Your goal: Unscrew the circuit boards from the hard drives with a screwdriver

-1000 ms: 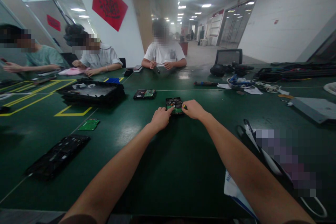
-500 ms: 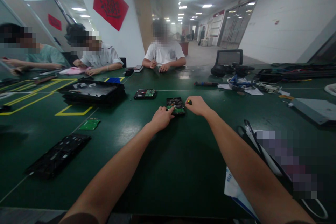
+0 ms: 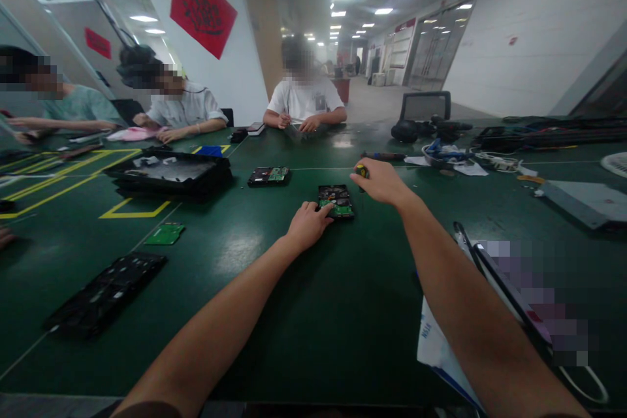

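Note:
A black hard drive (image 3: pixel 336 201) with a green circuit board showing lies on the green table in front of me. My left hand (image 3: pixel 309 225) grips its near left side, with a finger resting on the board. Up and to the right of the drive, my right hand (image 3: pixel 385 179) is closed around a screwdriver (image 3: pixel 362 170) with a yellow and black handle. Its tip points down and is too small to make out clearly. Another hard drive (image 3: pixel 269 176) sits farther off to the left, apart from both hands.
Left on the table are a green circuit board (image 3: pixel 165 234), a black panel (image 3: pixel 106 292) and stacked black trays (image 3: pixel 169 173). To the right lie a grey metal box (image 3: pixel 585 202), a phone (image 3: pixel 512 290) and tangled cables (image 3: pixel 443 153). Several people sit across the table; a co-worker's hand (image 3: pixel 6 236) shows far left.
My right hand has moved up and away from the drive with the screwdriver, showing more of its handle. The drive and my left hand have shifted slightly right. A co-worker's hand has appeared far left.

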The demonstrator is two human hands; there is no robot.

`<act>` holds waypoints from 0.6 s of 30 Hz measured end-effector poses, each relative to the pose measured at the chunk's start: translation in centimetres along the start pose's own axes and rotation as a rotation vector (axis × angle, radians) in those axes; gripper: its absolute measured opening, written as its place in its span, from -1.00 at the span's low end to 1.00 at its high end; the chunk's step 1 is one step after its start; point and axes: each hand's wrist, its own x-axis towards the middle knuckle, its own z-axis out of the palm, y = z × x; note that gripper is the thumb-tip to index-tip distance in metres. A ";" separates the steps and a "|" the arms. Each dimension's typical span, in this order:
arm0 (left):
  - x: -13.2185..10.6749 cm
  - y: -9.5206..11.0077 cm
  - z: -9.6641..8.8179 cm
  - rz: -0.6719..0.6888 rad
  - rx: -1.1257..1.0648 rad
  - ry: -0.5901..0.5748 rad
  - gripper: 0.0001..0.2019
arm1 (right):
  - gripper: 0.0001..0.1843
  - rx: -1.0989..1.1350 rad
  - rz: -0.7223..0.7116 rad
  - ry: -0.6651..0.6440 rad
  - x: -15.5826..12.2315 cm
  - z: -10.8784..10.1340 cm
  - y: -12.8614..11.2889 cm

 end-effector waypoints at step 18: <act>-0.1 -0.8 0.6 0.003 -0.115 0.048 -0.51 | -0.78 0.097 -0.017 0.039 -0.5 -0.8 -1.9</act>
